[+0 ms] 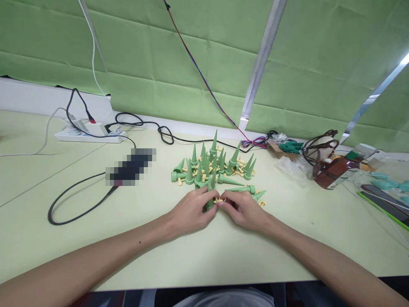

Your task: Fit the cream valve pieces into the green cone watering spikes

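Note:
My left hand [193, 211] is closed around a green plastic spike [209, 203], which stands point up near the front of the pile. From the right, my right hand [246, 209] pinches a small yellow plastic piece [218, 201] against the side of that spike. Whether the piece sits in the spike is hidden by my fingers. Just beyond both hands is a cluster of similar green spikes [189, 174], many upright and some lying on their sides. Small yellow pieces [180, 182] are scattered among them. Close to my right hand lies another green spike [246, 189].
A white power strip [91, 135] and a dark pixelated object [131, 167] with a looped black cable are at left. On the right stand a brown bottle [337, 171], clear plastic wrap [292, 169] and a green-edged dark device [385, 204]. A green-covered wall [191, 55] rises behind the table.

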### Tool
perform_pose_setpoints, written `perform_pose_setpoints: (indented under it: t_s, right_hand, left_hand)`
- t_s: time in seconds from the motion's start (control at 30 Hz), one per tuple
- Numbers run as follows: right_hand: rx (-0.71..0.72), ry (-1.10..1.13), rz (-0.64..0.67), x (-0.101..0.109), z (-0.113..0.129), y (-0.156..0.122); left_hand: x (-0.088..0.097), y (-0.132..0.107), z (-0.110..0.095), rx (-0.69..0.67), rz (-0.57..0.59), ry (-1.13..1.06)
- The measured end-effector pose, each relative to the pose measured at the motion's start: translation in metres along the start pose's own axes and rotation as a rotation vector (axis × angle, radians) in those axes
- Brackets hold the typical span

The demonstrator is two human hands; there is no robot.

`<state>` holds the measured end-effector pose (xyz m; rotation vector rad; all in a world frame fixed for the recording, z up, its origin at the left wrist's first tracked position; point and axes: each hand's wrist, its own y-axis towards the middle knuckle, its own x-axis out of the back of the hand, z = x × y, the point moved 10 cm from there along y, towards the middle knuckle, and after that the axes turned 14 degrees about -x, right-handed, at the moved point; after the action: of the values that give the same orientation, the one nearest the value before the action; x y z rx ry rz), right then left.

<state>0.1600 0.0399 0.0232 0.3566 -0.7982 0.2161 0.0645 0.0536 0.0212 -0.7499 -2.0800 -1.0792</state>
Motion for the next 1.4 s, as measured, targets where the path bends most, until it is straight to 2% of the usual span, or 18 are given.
perform_pose_setpoints:
  t_s: [0.6,1.0,1.4]
  right_hand:
    - [-0.023,0.001,-0.036,0.001,-0.006,0.001]
    - [0.106,0.026,-0.044,0.002,0.008,-0.004]
    - [0.100,0.015,-0.007,-0.001,0.009,-0.004]
  left_hand:
    - [0.002,0.001,-0.002,-0.004,-0.004,0.007]
    - [-0.001,0.001,-0.006,-0.037,0.055,-0.013]
    - [-0.004,0.000,-0.006,-0.034,0.081,-0.001]
